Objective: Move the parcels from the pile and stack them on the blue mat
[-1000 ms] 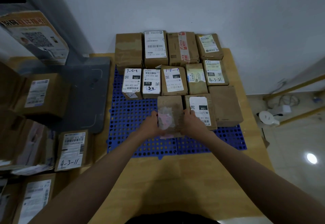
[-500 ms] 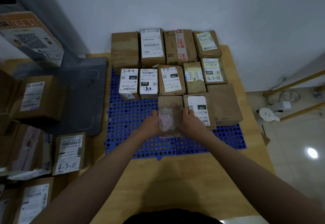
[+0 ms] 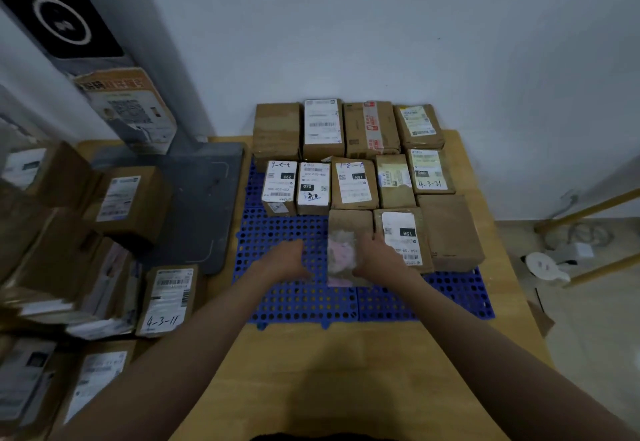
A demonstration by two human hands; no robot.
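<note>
Setting a parcel into the front row on the blue mat.

The wooden table carries the mat, with rows of boxes filling its back and right part; the pile waits well apart on the left. The brown parcel lies on the mat, touching the labelled box beside it. The right hand rests against its right side, fingers curled on it; the left hand sits just beside, fingers loosely spread, off the parcel. To finish well, I'd press it flush against both neighbours, keep its edges square, then let go gently.
</note>
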